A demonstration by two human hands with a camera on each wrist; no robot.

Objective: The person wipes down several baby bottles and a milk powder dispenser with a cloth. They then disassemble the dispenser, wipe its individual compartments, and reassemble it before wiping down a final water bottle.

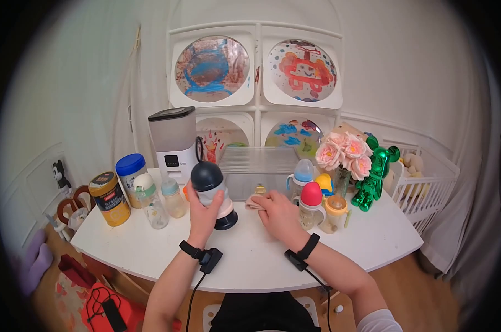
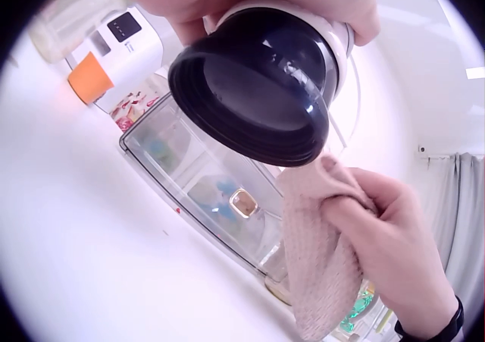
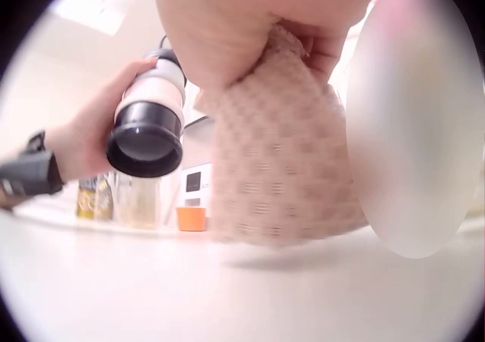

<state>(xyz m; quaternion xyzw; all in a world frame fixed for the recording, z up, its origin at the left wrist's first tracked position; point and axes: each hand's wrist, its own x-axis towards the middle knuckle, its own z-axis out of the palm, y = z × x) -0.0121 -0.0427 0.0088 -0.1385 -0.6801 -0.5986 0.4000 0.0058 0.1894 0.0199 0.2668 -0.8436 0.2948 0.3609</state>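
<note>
My left hand (image 1: 204,220) grips a stacked milk powder container (image 1: 207,177) with a navy domed lid, a loop on top, pale middle sections and a navy base. The container is tilted and held above the white table (image 1: 250,265); its hollow navy underside faces the left wrist camera. To the right of it, my right hand (image 1: 283,217) pinches a beige waffle-weave cloth (image 2: 314,243) between thumb and fingers. The cloth hangs down just over the tabletop, near the container's base in the left wrist view.
Behind the hands is a clear ribbed box (image 1: 256,166), with a white dispenser (image 1: 173,145) to its left. Baby bottles and a yellow tin (image 1: 110,202) stand at left. More bottles, including one with a red cap (image 1: 311,195), a flower vase (image 1: 343,180) and a green bear figure (image 1: 372,174) are at right.
</note>
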